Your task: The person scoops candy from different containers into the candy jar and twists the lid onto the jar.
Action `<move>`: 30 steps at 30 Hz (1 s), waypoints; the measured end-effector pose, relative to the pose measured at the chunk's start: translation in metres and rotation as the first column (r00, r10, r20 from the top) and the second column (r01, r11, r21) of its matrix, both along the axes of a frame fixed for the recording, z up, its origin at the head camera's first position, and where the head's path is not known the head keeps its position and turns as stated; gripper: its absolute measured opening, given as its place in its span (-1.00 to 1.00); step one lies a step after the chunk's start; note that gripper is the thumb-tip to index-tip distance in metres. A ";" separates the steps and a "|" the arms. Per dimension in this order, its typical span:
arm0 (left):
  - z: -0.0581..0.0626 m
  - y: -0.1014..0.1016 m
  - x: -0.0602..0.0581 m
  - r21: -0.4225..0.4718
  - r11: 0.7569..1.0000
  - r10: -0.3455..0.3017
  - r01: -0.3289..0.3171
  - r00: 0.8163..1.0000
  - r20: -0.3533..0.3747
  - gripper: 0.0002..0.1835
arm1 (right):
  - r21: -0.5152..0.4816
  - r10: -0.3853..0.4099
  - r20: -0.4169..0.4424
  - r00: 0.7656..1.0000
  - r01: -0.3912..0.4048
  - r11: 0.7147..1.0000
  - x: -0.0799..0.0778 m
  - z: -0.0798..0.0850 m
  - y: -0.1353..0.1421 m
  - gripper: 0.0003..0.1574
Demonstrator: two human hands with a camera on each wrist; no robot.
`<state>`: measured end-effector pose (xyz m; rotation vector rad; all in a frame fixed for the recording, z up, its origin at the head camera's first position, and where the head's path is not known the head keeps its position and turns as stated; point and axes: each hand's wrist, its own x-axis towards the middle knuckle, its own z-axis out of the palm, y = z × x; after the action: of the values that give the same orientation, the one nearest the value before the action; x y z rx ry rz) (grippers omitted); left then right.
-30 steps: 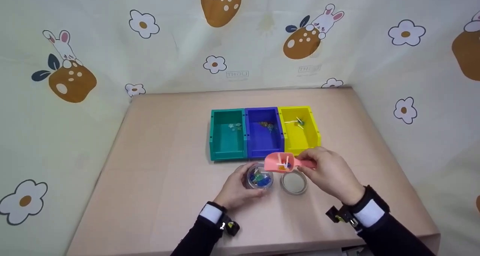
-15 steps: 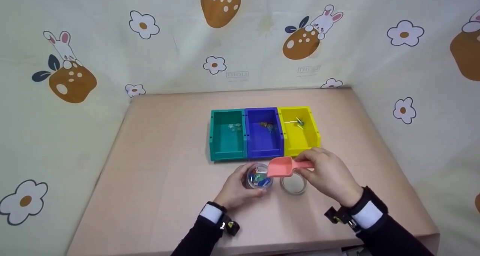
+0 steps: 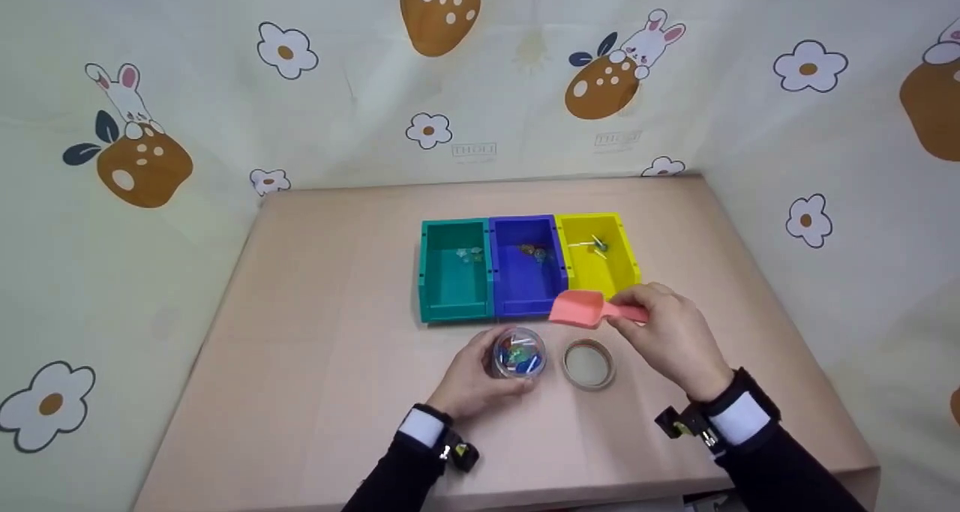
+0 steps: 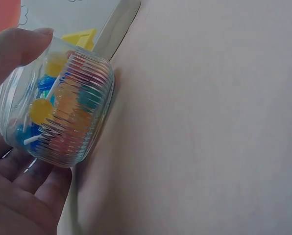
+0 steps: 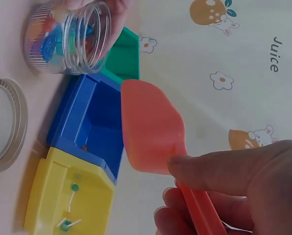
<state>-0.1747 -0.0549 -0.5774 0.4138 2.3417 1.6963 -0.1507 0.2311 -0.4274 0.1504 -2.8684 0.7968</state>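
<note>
My left hand (image 3: 480, 373) grips a small ribbed glass jar (image 3: 517, 353) standing on the table; it holds several coloured beads and pins (image 4: 62, 112). My right hand (image 3: 637, 313) pinches the handle of a pink scoop (image 3: 576, 307), which hovers just in front of the blue and yellow bins, behind the jar. The scoop's smooth back (image 5: 148, 127) faces the wrist camera and no contents show in it. The jar's lid (image 3: 589, 363) lies flat to the right of the jar, under my right hand.
Three bins stand side by side mid-table: teal (image 3: 455, 272), blue (image 3: 527, 272), yellow (image 3: 600, 268), each with a few small pieces at its far end. Patterned cloth walls close in the back and both sides. The table's front edge (image 3: 525, 497) is near my wrists.
The scoop, loaded with small pieces a second ago, tipped over the jar and has now risen and moved back toward the bins. My left hand and the jar stayed put.
</note>
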 end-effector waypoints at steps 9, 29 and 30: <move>0.001 0.000 0.001 -0.023 1.000 0.006 -0.006 1.000 0.005 0.03 | -0.122 -0.203 0.032 0.979 0.206 0.971 -0.031 -0.018 0.024 -0.59; 0.001 0.000 0.002 -0.027 1.000 0.015 -0.014 0.999 0.028 0.04 | -0.115 -0.273 0.151 0.950 0.291 0.950 -0.069 -0.090 0.040 -0.45; 0.002 -0.001 0.002 -0.026 1.000 0.016 -0.016 0.999 0.029 0.04 | -0.115 -0.272 0.149 0.951 0.290 0.950 -0.069 -0.091 0.040 -0.45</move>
<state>-0.1732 -0.0556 -0.5758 0.3638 2.3494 1.6660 -0.2192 0.2715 -0.5185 -0.3342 -2.8481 0.9680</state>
